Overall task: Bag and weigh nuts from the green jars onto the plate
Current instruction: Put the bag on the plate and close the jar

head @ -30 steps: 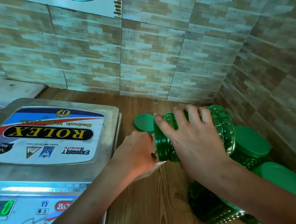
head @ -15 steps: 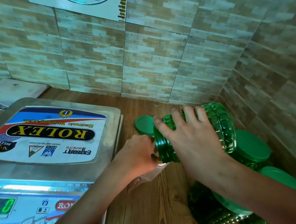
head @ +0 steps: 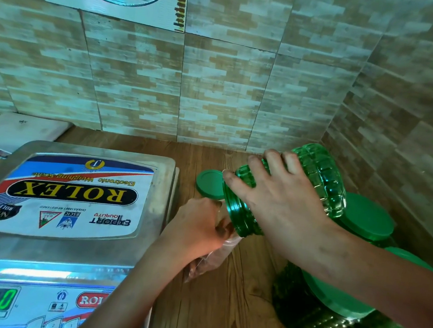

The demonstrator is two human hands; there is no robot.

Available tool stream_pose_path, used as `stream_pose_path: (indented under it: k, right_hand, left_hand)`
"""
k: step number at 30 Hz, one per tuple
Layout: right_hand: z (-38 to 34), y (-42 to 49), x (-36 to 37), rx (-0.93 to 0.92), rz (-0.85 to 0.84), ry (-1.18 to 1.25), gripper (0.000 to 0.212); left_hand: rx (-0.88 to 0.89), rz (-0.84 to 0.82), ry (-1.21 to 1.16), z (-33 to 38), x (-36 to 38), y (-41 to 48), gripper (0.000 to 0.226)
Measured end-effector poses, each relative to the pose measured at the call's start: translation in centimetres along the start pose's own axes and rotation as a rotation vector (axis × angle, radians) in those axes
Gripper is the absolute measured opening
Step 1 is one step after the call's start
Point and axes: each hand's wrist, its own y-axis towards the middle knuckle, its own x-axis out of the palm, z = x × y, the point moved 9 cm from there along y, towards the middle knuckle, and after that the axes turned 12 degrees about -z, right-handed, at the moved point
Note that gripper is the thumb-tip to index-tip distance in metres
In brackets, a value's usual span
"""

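My right hand (head: 283, 204) grips a clear green ribbed jar (head: 322, 179), tipped on its side with its open mouth pointing down-left. Directly under that mouth my left hand (head: 196, 228) holds a small clear plastic bag (head: 211, 258); brownish nuts show at the bag's opening. The jar's green lid (head: 208, 184) lies flat on the wooden counter just behind the hands. The scale's steel weighing plate (head: 158, 211) with a "ROLEX" sticker sits to the left with nothing on it.
Several closed green jars (head: 366, 218) stand in the right corner against the tiled wall, one dark jar (head: 301, 312) under my right forearm. The scale display (head: 6, 299) reads 0. A white slab (head: 15, 128) lies at far left.
The jar's base has risen a little, so it tips more steeply toward the bag. More of the bag now shows below my left hand.
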Motion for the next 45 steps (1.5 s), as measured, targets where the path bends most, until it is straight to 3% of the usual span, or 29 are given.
stream_pose_path:
  k: [24,35,41,45]
  right_hand:
    - [0.4,-0.1,-0.4,-0.030,0.034,0.047,0.093]
    - [0.8,0.0,0.0,-0.008,0.028,0.076,0.098]
    - [1.9,0.5,1.6,0.031,-0.042,0.140,0.119]
    - [3.7,1.3,3.9,0.073,-0.136,0.357,0.129]
  left_hand:
    - [-0.068,-0.009,-0.047,-0.8,-0.2,-0.6,0.021]
    - [-0.073,-0.022,-0.055,-0.9,0.2,-0.6,0.034]
    - [-0.067,-0.028,-0.043,-1.0,0.1,-0.7,0.035]
    - [-0.087,0.003,-0.009,-1.4,-0.1,-0.8,0.040]
